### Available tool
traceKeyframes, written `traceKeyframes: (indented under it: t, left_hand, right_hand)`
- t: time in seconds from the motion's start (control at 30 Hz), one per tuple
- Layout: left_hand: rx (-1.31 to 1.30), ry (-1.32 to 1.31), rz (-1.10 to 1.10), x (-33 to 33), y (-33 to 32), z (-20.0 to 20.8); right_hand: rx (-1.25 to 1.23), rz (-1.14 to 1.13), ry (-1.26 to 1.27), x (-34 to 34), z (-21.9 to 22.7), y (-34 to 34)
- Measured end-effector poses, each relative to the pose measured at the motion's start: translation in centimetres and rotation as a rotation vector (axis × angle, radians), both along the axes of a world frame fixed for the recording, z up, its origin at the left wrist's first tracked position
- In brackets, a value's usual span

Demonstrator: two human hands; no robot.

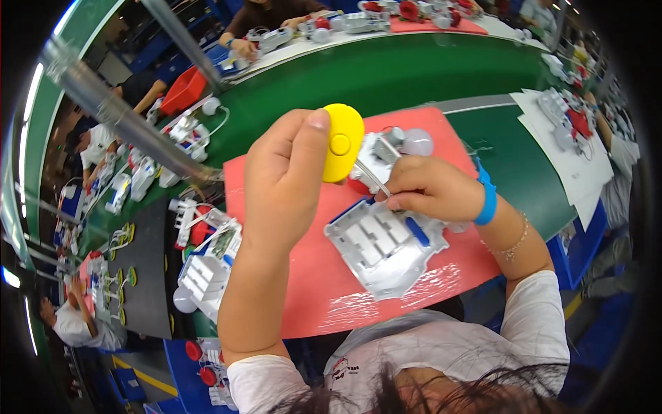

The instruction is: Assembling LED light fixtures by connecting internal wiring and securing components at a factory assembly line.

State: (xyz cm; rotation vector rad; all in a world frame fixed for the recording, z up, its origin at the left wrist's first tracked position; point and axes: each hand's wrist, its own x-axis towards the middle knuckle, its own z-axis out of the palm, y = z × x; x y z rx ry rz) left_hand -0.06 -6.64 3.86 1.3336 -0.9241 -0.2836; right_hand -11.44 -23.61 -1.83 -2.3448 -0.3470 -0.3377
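The left hand [286, 169] is raised over the far left part of a red mat [310, 303], its fingers clamped on a flat yellow oval piece [341, 143] with a round raised button in its middle. From just beside that piece a slim rod [372, 178] slants nearer and to the right; whether the two are joined cannot be told. The right hand [431, 190], with a blue wristband [488, 201], has its thumb and index fingers pinched together on the rod's near end, above a white plastic housing [376, 241]. That housing lies on the mat, its row of slots facing up and a blue strip [417, 232] on its right side. Beyond the right hand is a white dome [417, 143]. The mat lies on a green worktop [514, 155], with white sheets [572, 165] on the right.
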Motion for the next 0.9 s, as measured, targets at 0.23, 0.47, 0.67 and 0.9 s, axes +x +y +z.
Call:
traceKeyframes:
  t: [0.23,0.47,0.67,0.9]
  left_hand:
    - [0.095,0.122,-0.107,-0.8,-5.5,-2.6]
    - [0.181,0.155,0.094,-0.1,-6.0,-4.1]
    - [0.192,0.143,0.104,-0.8,-5.4,-4.0]
    - [0.194,0.055,0.062,-0.7,-4.6,-4.6]
  right_hand:
    - [0.083,0.082,0.182,0.1,-4.6,-4.2]
    - [0.076,0.044,0.240,0.1,-7.1,-4.7]
    - [0.083,0.094,0.208,-0.1,-7.6,-4.5]
    - [0.009,0.156,0.030,0.2,-8.3,-5.2]
